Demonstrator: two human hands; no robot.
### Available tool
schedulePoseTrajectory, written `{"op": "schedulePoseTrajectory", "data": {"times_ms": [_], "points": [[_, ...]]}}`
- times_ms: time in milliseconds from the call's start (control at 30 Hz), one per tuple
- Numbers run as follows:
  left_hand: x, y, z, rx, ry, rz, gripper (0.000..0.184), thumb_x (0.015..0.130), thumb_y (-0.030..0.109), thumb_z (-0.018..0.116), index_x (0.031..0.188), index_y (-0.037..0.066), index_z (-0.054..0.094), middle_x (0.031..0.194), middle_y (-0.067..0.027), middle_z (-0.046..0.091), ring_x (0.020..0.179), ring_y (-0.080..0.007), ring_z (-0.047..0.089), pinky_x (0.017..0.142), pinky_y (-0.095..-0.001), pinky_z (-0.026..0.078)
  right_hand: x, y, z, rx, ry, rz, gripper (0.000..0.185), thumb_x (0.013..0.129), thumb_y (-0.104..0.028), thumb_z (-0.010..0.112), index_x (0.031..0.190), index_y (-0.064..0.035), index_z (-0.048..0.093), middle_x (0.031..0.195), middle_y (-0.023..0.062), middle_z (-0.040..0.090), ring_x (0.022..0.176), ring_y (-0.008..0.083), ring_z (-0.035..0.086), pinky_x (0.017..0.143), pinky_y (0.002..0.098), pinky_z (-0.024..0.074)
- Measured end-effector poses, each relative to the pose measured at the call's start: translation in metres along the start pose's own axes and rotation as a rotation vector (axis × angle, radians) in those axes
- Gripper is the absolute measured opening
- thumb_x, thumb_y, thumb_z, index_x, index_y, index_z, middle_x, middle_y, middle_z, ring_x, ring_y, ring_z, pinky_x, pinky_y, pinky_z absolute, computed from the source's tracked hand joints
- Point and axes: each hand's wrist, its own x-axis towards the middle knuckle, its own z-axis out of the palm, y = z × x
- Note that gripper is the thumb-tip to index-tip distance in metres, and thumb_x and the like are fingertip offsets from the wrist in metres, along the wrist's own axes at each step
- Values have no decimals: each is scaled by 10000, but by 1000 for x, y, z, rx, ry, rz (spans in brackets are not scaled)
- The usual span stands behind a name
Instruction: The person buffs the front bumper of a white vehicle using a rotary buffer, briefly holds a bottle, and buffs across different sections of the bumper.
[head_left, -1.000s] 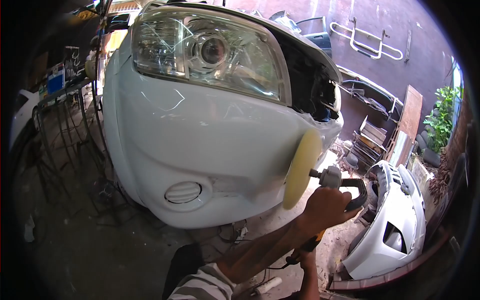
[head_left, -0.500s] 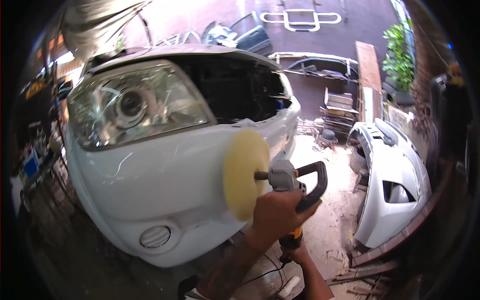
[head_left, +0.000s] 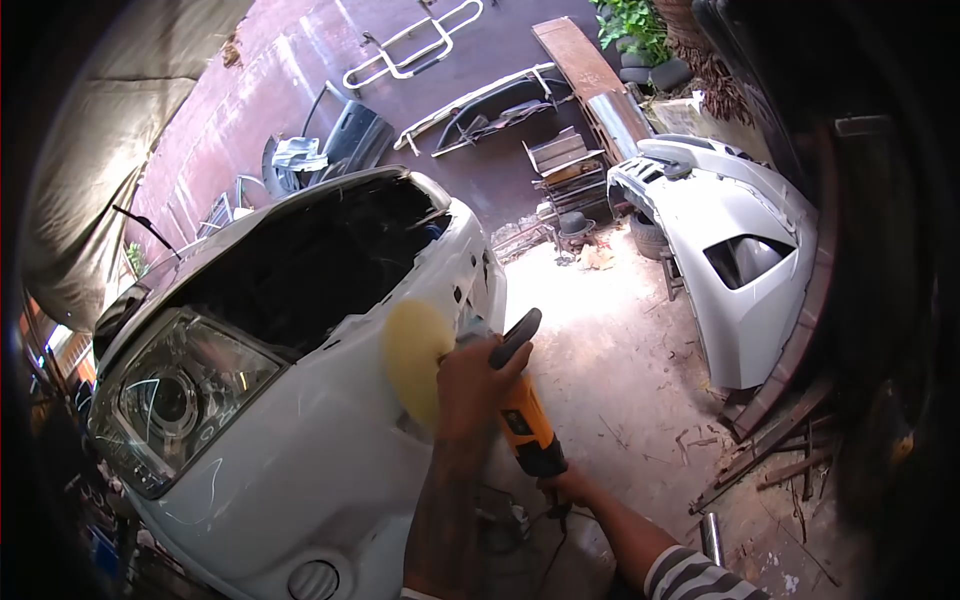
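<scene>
My left hand [head_left: 470,385] is closed around the front of a polisher [head_left: 528,425], by its black loop handle. My right hand [head_left: 568,486] grips the rear end of its yellow-and-black body, where a cord hangs down. The round yellow foam pad [head_left: 416,360] looks blurred and lies against the white car bumper [head_left: 300,440], near its upper corner at the engine opening. A clear headlight [head_left: 180,400] sits in the car's front at the left. Below it is a round ribbed cover [head_left: 314,579] in the bumper.
A separate white bumper [head_left: 745,300] stands on the right, with wood strips [head_left: 770,450] near it. Metal parts [head_left: 570,165] and a long board [head_left: 580,70] lean at the back wall. A metal tube [head_left: 712,540] lies on the floor. A tarp [head_left: 90,150] hangs upper left.
The view has tilted and swung right, so the car sits lower and further left. Both hands still hold the polisher, whose pad has moved along the bumper toward its far side.
</scene>
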Motion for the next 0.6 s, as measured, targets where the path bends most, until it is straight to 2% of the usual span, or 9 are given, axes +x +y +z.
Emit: {"op": "schedulePoseTrajectory", "data": {"times_ms": [100,233,300,333,367,467,500,567,600], "points": [[-29,16,-14,19,92,-26,430,830,470,710,804,42,712,649,-154,653,632,-340,672,608,-410,516,-15,-8,-4,-150,29,-170,240,707,-197,793,856,-52,673,735,30,652,633,134,616,586,330,498],[-69,20,-26,48,137,-4,402,824,440,737,790,41,704,629,-164,639,598,-341,662,567,-407,506,-33,-11,-4,-132,-56,-269,273,707,-209,789,876,-34,665,733,24,654,644,126,624,588,323,493],[-82,21,-32,73,224,57,363,822,384,768,772,33,693,600,-159,621,539,-289,647,522,-391,482,-30,4,0,-169,-111,-320,324,690,-228,802,921,-33,683,751,34,674,695,139,641,636,336,507],[-83,22,-34,74,195,66,363,822,384,768,772,33,693,600,-159,621,539,-289,647,522,-391,482,-36,-3,2,-249,-92,-257,382,674,-270,815,946,-29,699,791,95,707,772,185,679,717,365,520],[-84,23,-34,53,212,72,348,822,356,779,766,25,686,581,-144,608,511,-255,624,510,-374,465,-40,-8,5,-225,-78,-245,382,674,-270,815,946,-29,699,791,95,707,772,185,679,717,365,520],[-77,17,-28,19,201,55,339,823,320,795,754,10,675,549,-111,580,475,-190,576,493,-348,436,-40,-7,8,-314,-55,-240,434,672,-331,816,939,-12,694,877,198,705,883,295,704,793,402,517],[-72,17,-25,7,197,32,344,823,313,799,749,3,670,535,-94,565,467,-160,552,488,-338,422,-38,-6,8,-299,-51,-230,434,672,-331,816,939,-12,694,877,198,705,883,295,704,793,402,517],[-61,19,-16,-23,183,13,386,832,344,786,738,-10,665,530,-93,560,482,-141,549,493,-336,418,-33,-6,6,-269,-43,-168,323,661,-174,798,924,-29,679,788,51,685,711,146,636,667,341,509],[-54,16,-11,19,157,1,404,836,362,777,739,-15,666,532,-96,562,491,-134,549,497,-337,417,-29,-3,4,-255,-22,-164,288,674,-165,789,895,-24,672,770,52,674,695,141,630,650,336,504]]}}
